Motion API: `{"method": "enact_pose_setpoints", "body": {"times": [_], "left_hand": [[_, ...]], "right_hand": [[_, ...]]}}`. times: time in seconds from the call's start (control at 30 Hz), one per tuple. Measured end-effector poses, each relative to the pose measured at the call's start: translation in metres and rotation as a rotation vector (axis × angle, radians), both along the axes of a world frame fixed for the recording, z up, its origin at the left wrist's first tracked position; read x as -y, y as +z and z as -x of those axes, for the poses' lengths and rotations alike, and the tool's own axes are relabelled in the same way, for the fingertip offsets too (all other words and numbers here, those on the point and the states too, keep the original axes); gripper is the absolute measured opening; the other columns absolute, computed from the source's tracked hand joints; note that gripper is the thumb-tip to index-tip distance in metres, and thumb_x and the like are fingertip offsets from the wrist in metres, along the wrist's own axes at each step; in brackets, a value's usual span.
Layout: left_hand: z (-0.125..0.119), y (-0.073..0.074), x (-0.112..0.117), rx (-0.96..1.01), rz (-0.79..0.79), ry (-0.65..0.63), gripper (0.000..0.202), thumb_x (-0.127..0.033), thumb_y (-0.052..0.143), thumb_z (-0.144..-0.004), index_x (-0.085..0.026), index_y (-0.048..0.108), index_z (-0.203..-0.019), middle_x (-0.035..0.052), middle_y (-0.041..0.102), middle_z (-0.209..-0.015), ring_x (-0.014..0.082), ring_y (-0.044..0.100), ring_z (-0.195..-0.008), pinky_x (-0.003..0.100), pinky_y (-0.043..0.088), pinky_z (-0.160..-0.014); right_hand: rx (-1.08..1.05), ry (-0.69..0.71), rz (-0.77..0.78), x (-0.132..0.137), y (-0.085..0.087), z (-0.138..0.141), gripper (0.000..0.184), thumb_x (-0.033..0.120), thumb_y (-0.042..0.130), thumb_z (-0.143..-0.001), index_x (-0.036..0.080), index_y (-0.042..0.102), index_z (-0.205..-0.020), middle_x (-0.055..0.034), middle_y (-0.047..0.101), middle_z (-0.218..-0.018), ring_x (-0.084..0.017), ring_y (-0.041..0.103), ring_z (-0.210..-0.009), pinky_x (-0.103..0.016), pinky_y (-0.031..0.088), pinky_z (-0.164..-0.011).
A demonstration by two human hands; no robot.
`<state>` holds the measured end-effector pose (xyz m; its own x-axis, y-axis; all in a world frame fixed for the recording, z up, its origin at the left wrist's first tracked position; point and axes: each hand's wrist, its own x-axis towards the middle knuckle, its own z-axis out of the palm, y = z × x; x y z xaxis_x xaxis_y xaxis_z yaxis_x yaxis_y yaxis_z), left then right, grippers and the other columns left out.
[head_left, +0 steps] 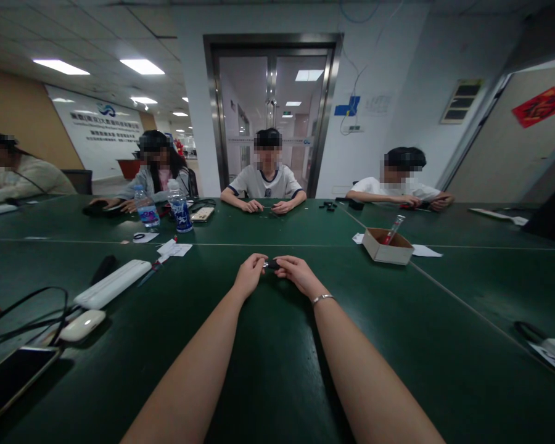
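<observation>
Above the green table, both hands meet at a small black object with a silver end (272,264), which looks like a USB stick. My left hand (250,275) pinches the silver end between thumb and fingertips. The black body sits in the closed fingers of my right hand (298,275), whose wrist wears a silver band (322,299). The fingertips partly cover the object, so its exact kind is hard to make out.
On the left lie a white power strip (115,285), a white mouse-like case (83,325), black cables and a phone (16,382). Two bottles (180,209) stand farther back. An open box (388,250) holding a tube is to the right. Several people sit across the green table (277,394).
</observation>
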<state>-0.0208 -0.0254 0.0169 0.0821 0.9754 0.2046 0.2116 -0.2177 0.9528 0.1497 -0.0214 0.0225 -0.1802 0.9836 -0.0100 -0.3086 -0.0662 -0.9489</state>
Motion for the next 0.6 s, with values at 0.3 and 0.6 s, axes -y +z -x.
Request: {"method": "enact_pose_setpoints", "body": {"times": [0.3,0.6], "left_hand": [[0.0008,-0.0015,-0.0012,0.008,0.028,-0.020,0.026,-0.024,0.047,-0.084,-0.018,0.063,-0.104,0.0030,0.061,-0.081,0.0146,0.056,-0.072,0.024,0.042,-0.061],[-0.0009,0.0015,0.0014,0.022,0.011,0.013,0.022,-0.018,0.050,-0.081,-0.016,0.061,-0.100,0.0016,0.058,-0.078,0.0119,0.054,-0.065,0.022,0.043,-0.061]], "right_hand": [[-0.004,0.003,-0.007,0.0008,0.0010,-0.0002,0.010,0.013,0.077,-0.076,0.010,0.072,-0.084,-0.0051,0.067,-0.071,-0.010,0.063,-0.057,-0.016,0.054,-0.054],[0.003,-0.013,0.012,0.0005,0.0014,0.0004,0.005,0.010,0.073,-0.078,0.010,0.072,-0.083,-0.0051,0.068,-0.069,-0.010,0.062,-0.056,-0.016,0.054,-0.053]]}}
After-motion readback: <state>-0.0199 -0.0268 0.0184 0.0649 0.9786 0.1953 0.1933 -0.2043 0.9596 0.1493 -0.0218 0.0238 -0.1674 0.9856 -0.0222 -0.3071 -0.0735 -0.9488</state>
